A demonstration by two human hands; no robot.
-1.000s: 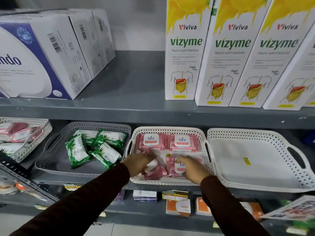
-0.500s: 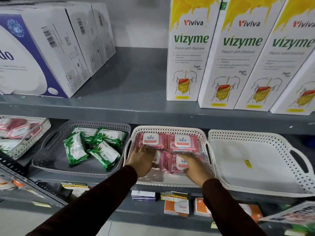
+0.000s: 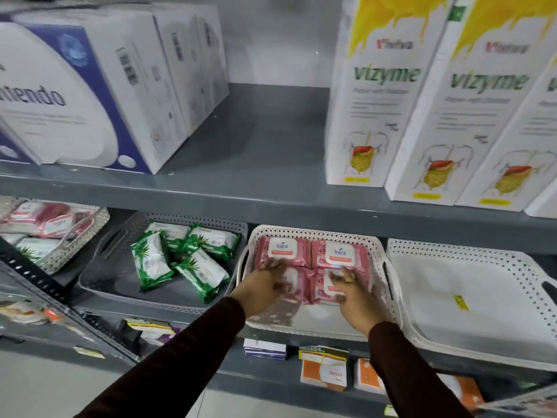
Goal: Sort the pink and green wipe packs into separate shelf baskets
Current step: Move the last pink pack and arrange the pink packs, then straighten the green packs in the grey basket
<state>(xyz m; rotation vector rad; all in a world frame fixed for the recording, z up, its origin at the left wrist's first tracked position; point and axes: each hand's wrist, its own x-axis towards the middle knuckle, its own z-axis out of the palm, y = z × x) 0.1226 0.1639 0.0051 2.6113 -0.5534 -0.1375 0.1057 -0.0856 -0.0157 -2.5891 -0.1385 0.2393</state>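
Several pink wipe packs lie in two rows in a white perforated basket (image 3: 313, 232) on the lower shelf. The back-row packs (image 3: 283, 248) show white "kara" labels. My left hand (image 3: 265, 282) rests flat, fingers spread, on the front-left pink pack (image 3: 297, 282). My right hand (image 3: 354, 292) lies the same way on the front-right pink pack (image 3: 324, 292). Several green wipe packs (image 3: 150, 260) lie loose in a grey basket (image 3: 120, 285) to the left.
A far-left basket (image 3: 90, 227) holds mixed pink and green packs. A white basket (image 3: 470, 285) with a yellow sticker stands to the right. Large cartons fill the upper shelf (image 3: 271, 191). Small boxes (image 3: 324, 371) sit on the shelf below.
Both hands have slid the two front pink packs back against the back row, and the fingers have spread flat on them. The view has shifted slightly.
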